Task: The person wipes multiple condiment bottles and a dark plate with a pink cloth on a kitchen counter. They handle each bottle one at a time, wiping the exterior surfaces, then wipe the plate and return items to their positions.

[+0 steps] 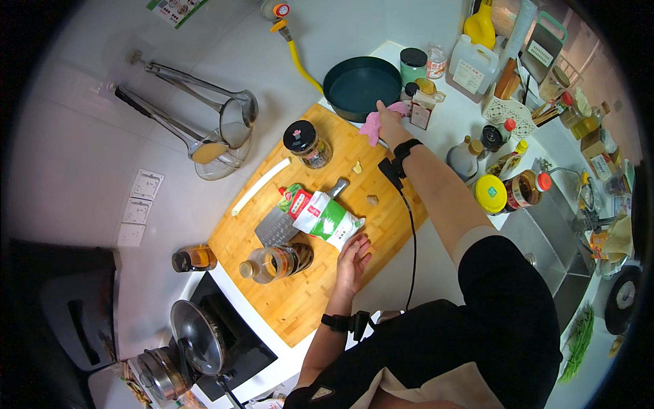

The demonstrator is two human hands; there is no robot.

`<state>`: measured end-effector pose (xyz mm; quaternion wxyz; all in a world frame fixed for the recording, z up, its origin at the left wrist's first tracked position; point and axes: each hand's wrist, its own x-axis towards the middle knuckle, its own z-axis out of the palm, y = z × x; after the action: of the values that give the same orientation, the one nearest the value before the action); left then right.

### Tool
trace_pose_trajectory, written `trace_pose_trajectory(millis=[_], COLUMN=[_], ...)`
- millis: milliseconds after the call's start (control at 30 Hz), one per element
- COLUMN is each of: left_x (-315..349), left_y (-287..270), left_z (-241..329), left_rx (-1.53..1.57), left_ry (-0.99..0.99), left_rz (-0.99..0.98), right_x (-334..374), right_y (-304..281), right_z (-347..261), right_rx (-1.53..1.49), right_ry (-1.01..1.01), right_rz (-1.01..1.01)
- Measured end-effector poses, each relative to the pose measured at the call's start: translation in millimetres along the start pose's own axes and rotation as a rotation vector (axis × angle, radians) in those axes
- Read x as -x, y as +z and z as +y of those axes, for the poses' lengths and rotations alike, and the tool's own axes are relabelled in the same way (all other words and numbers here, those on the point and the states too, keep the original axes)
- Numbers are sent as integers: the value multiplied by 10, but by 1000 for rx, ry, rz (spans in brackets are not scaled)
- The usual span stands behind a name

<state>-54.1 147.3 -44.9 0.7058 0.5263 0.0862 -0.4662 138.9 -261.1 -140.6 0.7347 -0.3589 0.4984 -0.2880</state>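
Note:
My right hand [390, 127] reaches far across the board and is closed on a pink cloth [371, 128]. The cloth lies against the near side of a dark round pan [362, 83]; a short piece of what may be its handle shows below. My left hand [351, 264] is open, fingers apart, beside the lower corner of a white-and-green packet [328, 219]. Whether it touches the packet I cannot tell. Next to that lie a red-and-green pouch [295, 199] and a cleaver [274, 227], partly covered. All three rest on the wooden cutting board [313, 313].
The board also bears a black-lidded jar [306, 144], a leek stalk [261, 186], ginger pieces [372, 200] and bottles [269, 264]. Bottles and jars [490, 193] crowd the right, near the sink [545, 252]. A lidded pan [197, 337] stands lower left. A black cable [414, 252] hangs from my right wrist.

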Motion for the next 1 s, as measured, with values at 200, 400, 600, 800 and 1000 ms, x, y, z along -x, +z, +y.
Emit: trace_pose_trajectory(millis=[200,400,600,800,1000], left_x=[-2,0,17,-36,-113], left_y=[60,136,354,668,878], left_z=[12,70,242,207,148], left_rx=[1,41,311,283,65], left_ry=[8,58,3,7,-62], left_rz=[-16,-68,-326,-311,-325], right_x=[670,2094,3426,3831,3908], right_y=[-148,-723,-1334,-1925,-2862], right_z=[-150,-197,127,-225,-545], right_rx=[-117,-78,868,1016,965], right_ry=[-36,-14,-837,-884,-873], right_rz=[73,-482,-713,-713,-319])
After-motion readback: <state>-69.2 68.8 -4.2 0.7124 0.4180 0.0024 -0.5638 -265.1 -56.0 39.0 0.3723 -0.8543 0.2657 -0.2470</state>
